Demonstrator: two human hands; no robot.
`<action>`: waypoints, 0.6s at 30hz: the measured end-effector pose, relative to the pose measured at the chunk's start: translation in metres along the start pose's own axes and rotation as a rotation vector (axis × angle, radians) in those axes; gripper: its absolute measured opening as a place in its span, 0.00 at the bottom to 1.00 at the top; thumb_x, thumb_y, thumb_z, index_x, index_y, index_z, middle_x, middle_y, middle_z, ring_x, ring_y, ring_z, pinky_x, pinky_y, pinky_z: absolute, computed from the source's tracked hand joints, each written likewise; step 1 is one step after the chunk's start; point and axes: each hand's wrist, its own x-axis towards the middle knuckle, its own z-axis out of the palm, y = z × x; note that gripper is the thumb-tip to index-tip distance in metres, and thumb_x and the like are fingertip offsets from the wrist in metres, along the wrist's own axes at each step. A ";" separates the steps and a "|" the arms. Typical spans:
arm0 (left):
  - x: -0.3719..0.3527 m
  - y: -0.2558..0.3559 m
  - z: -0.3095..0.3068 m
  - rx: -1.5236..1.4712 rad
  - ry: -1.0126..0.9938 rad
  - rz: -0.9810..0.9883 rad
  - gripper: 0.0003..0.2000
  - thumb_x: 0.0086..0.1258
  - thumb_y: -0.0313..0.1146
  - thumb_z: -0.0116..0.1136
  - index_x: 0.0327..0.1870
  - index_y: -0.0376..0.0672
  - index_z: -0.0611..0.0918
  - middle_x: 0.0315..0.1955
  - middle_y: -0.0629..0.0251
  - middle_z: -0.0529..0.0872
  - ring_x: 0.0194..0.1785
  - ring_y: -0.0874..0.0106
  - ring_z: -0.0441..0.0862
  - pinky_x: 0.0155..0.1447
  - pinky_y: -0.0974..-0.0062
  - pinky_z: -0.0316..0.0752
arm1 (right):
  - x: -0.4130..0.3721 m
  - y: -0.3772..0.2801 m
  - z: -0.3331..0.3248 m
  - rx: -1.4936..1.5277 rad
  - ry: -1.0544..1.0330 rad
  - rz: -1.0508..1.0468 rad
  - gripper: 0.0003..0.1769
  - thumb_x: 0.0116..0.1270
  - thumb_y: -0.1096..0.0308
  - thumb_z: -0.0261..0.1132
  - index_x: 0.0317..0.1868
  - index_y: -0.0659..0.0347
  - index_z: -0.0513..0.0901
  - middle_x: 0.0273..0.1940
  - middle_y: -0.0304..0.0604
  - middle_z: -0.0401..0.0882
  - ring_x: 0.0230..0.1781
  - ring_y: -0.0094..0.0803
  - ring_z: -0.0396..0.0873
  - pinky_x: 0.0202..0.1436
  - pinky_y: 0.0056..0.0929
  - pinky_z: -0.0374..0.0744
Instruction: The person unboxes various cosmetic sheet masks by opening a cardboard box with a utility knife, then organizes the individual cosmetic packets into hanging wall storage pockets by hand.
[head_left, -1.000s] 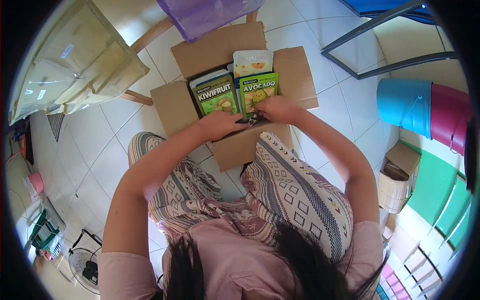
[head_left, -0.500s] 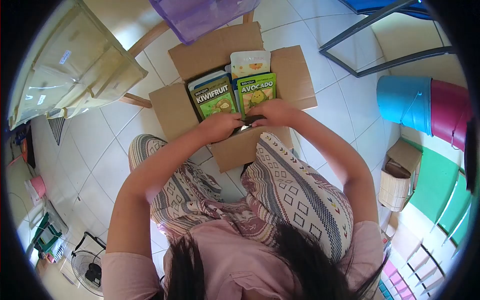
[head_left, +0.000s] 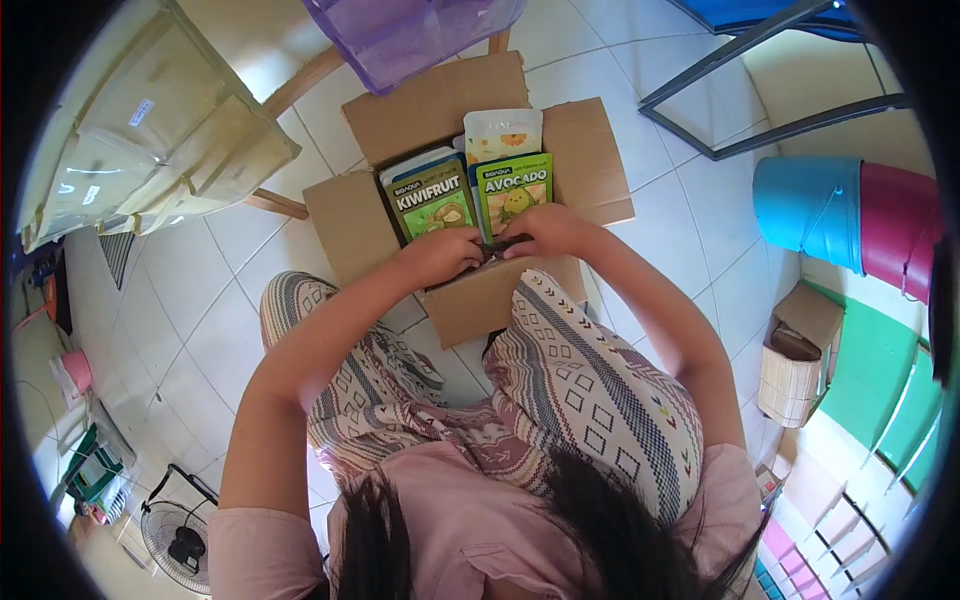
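Note:
An open cardboard box (head_left: 430,112) stands on the floor between my knees, its flaps folded outward. Upright inside are a green kiwifruit packet (head_left: 436,208) on the left and a green avocado packet (head_left: 516,192) on the right. A cream pouch (head_left: 503,133) with orange fruit pictures stands behind the avocado packet. My left hand (head_left: 446,254) and my right hand (head_left: 552,232) meet at the near side of the box, fingers closed on a small dark thing (head_left: 505,243) whose kind I cannot make out. Both hands hide the packets' lower parts.
A purple fabric organizer (head_left: 415,35) hangs over the box's far side, and a beige pocketed one (head_left: 140,130) at left. On the right are a dark metal frame (head_left: 715,154), blue bucket (head_left: 808,205), magenta bucket (head_left: 895,225) and woven basket (head_left: 790,375). A fan (head_left: 183,540) stands lower left.
My hands stay at the near side of the box with the small dark thing, the fingers shifting slightly. The whole view has moved a little; the packets keep their places.

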 end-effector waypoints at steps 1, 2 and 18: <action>0.000 0.001 0.000 0.000 -0.001 -0.014 0.09 0.63 0.29 0.63 0.43 0.42 0.87 0.40 0.59 0.82 0.48 0.58 0.83 0.52 0.62 0.78 | 0.000 0.000 -0.002 0.043 0.002 0.016 0.14 0.63 0.57 0.69 0.46 0.52 0.88 0.37 0.44 0.87 0.39 0.45 0.85 0.44 0.43 0.80; 0.000 0.001 0.001 -0.015 -0.002 -0.018 0.08 0.64 0.29 0.63 0.43 0.42 0.88 0.40 0.59 0.82 0.48 0.58 0.83 0.51 0.62 0.78 | 0.002 0.001 -0.001 0.031 -0.011 -0.002 0.13 0.63 0.57 0.69 0.45 0.52 0.88 0.37 0.45 0.87 0.39 0.45 0.85 0.43 0.43 0.80; 0.014 -0.008 -0.035 -0.083 -0.135 0.009 0.15 0.62 0.26 0.65 0.50 0.41 0.86 0.48 0.58 0.85 0.51 0.57 0.83 0.56 0.62 0.77 | 0.017 -0.005 -0.005 -0.084 0.063 -0.006 0.07 0.59 0.64 0.68 0.35 0.58 0.87 0.34 0.50 0.85 0.40 0.49 0.85 0.45 0.46 0.81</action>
